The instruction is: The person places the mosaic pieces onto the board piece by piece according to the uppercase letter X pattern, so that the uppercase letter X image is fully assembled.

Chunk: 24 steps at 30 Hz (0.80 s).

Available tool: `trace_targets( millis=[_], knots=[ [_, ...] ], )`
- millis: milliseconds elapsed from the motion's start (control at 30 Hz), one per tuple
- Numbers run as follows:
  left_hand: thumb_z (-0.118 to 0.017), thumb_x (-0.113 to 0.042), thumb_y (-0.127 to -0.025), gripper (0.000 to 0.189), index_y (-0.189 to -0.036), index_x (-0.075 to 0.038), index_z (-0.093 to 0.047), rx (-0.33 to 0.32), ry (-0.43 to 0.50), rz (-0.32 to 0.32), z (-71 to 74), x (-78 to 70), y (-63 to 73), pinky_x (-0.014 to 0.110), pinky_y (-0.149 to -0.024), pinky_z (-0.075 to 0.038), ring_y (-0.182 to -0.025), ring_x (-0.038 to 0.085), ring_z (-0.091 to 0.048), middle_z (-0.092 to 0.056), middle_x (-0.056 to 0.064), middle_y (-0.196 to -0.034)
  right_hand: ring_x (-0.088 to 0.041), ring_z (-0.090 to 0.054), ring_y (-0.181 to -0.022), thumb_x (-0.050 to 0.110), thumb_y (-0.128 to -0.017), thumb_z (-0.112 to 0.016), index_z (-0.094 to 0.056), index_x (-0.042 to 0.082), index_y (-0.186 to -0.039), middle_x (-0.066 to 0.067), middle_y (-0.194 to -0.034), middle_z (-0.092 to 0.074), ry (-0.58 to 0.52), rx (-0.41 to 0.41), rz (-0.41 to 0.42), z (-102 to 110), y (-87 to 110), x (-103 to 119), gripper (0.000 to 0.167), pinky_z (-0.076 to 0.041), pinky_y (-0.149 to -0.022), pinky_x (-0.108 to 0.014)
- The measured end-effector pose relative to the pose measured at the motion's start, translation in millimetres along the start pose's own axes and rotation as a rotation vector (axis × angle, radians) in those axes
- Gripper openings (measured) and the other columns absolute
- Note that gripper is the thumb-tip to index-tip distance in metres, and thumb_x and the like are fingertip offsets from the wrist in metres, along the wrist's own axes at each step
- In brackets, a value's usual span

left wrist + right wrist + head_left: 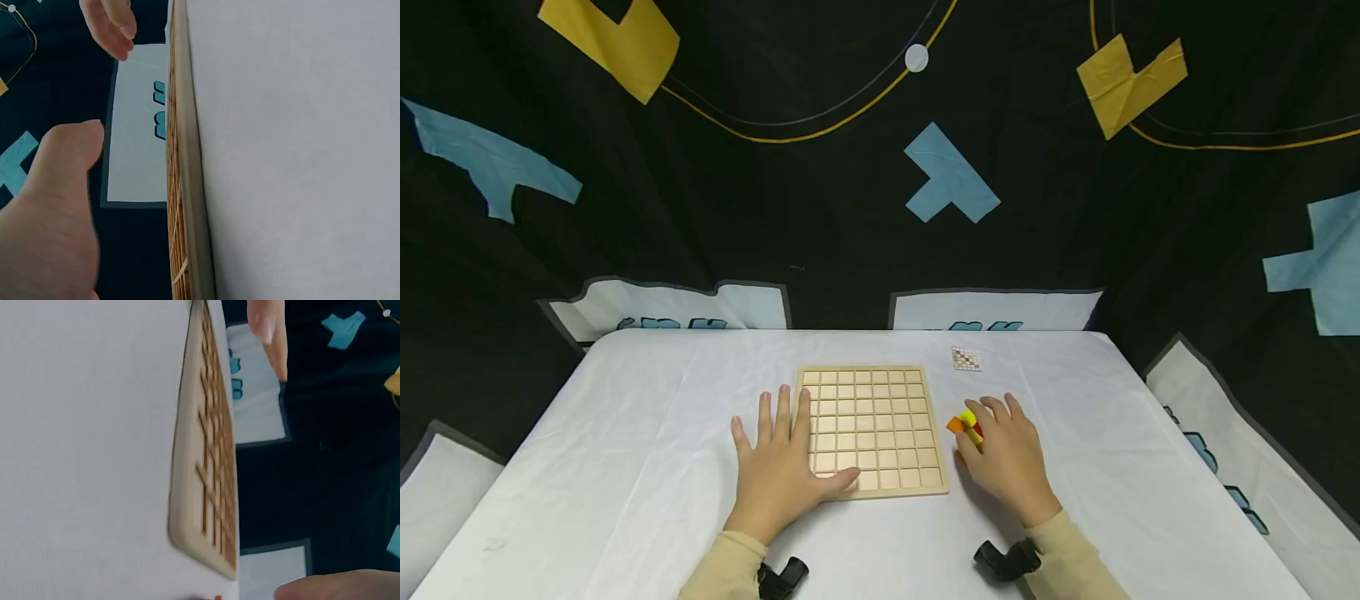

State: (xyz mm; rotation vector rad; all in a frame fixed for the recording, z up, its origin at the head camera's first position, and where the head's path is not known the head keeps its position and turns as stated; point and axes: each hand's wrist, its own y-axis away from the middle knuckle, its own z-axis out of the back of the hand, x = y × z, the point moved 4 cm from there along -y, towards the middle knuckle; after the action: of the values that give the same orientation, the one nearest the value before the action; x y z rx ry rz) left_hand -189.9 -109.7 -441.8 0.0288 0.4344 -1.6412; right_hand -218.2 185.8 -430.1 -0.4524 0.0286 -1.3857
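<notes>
A wooden grid board (867, 434) with square cells lies on the white table. My left hand (778, 479) is spread at its left side, fingers straight, the fingertips by the left edge and the thumb over the front left corner. Right of the board sits a small cluster of coloured blocks, among them an orange block (955, 425) and a yellow block (968, 416), with some red showing. My right hand (1011, 454) reaches over this cluster, fingers loosely bent and thumb apart. It partly hides the blocks. In the right wrist view only a red bit (217, 597) shows at the bottom edge.
A small card with a coloured grid pattern (966, 359) lies behind the blocks, near the board's back right corner. White cloth covers the table (625, 433). A black curtain (820, 225) with blue and yellow shapes hangs behind. Black wrist mounts (1007, 561) sit below both hands.
</notes>
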Motion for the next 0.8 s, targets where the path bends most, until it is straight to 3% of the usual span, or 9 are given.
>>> trace_targets(
  millis=[400, 800],
  knots=[
    [-0.063, -0.086, -0.066, 0.133, -0.153, 0.007, -0.026, 0.066, 0.115, 0.013, -17.8, 16.8, 8.2, 0.067, -0.12, -0.009, -0.152, 0.044, -0.016, -0.023, 0.028, -0.161, -0.047, -0.044, -0.135, 0.03, -0.09, -0.069, -0.072, 0.012, -0.116, -0.017, -0.129, -0.062, 0.009, 0.097, 0.021, -23.5, -13.8, -8.2, 0.032, -0.042, -0.105, -0.064],
    [-0.06, -0.092, -0.061, 0.142, -0.155, 0.008, -0.02, 0.12, 0.135, 0.0, -33.8, 25.6, 15.2, 0.058, -0.124, -0.01, -0.153, 0.04, -0.015, -0.02, 0.025, -0.163, -0.041, -0.047, -0.133, 0.023, -0.087, -0.077, -0.074, 0.012, -0.106, -0.013, -0.127, -0.063, -0.009, 0.093, 0.086, -27.8, -23.3, -9.3, 0.022, -0.047, -0.101, -0.06]
  ],
)
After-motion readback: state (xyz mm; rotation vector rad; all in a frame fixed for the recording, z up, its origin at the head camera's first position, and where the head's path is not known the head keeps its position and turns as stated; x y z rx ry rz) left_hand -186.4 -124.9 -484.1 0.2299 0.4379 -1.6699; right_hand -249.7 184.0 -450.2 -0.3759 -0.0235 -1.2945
